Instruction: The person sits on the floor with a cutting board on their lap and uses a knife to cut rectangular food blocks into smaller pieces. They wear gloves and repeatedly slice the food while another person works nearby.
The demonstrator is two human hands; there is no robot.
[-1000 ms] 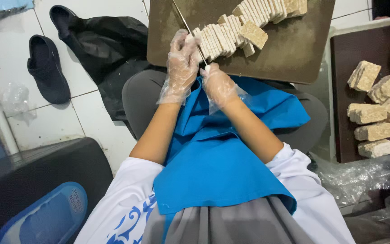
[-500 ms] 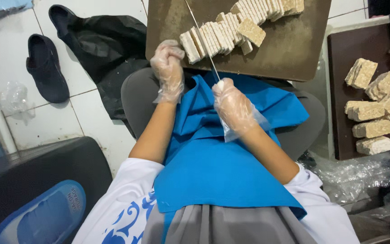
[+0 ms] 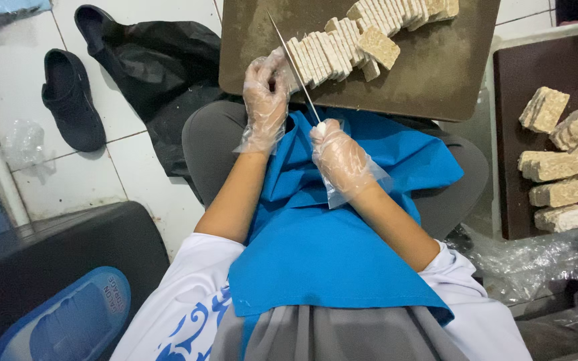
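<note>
1. A blue sandal lay at the lower left on a dark mat; a black shoe sat on the white tiles above it.
2. A black bag lay crumpled between the shoe and the board, touching the person's knee.
3. The left hand, in a clear glove, was curled at the board's near edge, its fingertips pressed to the end of the slices; whether it pinched one could not be told.
4. The knife ran slantwise over the board, its blade against the left end of the slices.
5. The right hand, also gloved, was closed around the knife's handle, over the blue apron.
6. A second row of slices stood at the board's far edge.
7. Uncut blocks lay on a brown tray at the right, well apart from both hands.
8. Clear plastic was bunched below the tray.
</note>
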